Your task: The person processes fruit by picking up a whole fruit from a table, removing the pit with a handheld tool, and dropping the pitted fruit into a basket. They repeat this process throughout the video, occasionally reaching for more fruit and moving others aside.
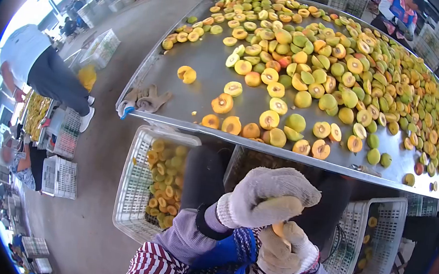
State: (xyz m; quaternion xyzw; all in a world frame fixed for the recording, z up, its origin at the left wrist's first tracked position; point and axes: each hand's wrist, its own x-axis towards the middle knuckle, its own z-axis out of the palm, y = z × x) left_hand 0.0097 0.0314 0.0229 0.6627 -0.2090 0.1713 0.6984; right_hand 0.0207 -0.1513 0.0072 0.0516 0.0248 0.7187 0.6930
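Observation:
Both hands wear pale knitted work gloves and meet above the lap, below the table's front edge. My left hand [272,196] is curled, its fingers wrapped round something mostly hidden. Just below it, my right hand [285,250] is closed too, against a small orange-yellow piece [279,229] that shows between the two gloves. Whether this is a fruit half is hard to tell. Halved yellow and green fruit [269,120] lies cut side up and down on the metal table [180,103] in front of the hands.
A white crate [128,202] of fruit halves stands left of my legs, another crate [388,232] to the right. Spare gloves [148,99] lie on the table's left corner. A person [41,65] bends over crates at the left; another person [398,14] is behind the table.

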